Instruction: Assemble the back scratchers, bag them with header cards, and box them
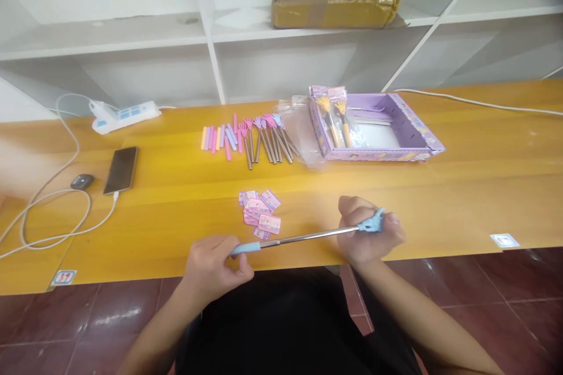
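Observation:
An extended telescopic back scratcher [308, 237] stretches between my two hands just above the table's front edge. My left hand [215, 266] is closed around its light blue handle. At the other end, my right hand [367, 231] grips the blue claw-shaped head, with part of the head showing between the fingers. Small printed cards [259, 211] in pink and purple lie in a loose pile beyond the rod. Farther back lie several back scratchers without handle sleeves [268, 140], their heads pink, lilac and blue. Beside them is a group of coloured handle sleeves [220, 139].
A purple display box [396, 152] holds packed yellow back scratchers [341, 120], with clear plastic bags [303, 129] by its left side. On the left are a phone [121, 170], cable, black mouse-like object [82, 181] and power strip [127, 116]. A taped carton [338, 3] sits on the shelf.

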{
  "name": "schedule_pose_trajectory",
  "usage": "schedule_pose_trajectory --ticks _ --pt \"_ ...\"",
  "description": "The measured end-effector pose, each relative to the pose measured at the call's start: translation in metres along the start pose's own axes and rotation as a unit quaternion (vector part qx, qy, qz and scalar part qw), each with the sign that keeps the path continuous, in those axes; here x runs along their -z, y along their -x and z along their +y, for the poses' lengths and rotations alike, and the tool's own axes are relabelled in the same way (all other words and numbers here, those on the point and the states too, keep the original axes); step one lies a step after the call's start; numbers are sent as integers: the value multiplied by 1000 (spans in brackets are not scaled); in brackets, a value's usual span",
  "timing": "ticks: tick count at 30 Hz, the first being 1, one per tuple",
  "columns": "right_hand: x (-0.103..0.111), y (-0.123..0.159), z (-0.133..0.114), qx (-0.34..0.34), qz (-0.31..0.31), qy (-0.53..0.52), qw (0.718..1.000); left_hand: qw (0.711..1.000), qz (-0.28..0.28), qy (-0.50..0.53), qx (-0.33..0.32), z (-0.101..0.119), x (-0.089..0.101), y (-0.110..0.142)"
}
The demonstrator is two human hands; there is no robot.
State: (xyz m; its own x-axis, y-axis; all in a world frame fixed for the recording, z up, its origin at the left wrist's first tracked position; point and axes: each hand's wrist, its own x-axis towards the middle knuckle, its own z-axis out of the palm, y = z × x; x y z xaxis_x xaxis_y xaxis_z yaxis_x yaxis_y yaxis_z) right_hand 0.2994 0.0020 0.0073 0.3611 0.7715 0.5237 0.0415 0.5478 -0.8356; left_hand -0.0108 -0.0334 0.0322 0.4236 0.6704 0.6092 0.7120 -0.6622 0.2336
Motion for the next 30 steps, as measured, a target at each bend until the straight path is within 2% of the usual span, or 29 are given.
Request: schedule_pose_trajectory --ticks 6,14,19,25,30 --pt "-20 4 6 6 25 -56 998 999 0 -21 28 -1 6 -5" --pt "-24 1 10 -40 16 -65 997 998 -27 -11 48 -1 8 -5" --pt "-33 14 14 -66 -53 -17 996 997 -35 -9 62 9 -4 -6" --pt "-57 49 5 -60 -172 -16 983 993 -58 88 59 22 -28 -8" --pt "-48 36 5 -65 -249 22 966 992 -77 78 62 9 -27 -7"
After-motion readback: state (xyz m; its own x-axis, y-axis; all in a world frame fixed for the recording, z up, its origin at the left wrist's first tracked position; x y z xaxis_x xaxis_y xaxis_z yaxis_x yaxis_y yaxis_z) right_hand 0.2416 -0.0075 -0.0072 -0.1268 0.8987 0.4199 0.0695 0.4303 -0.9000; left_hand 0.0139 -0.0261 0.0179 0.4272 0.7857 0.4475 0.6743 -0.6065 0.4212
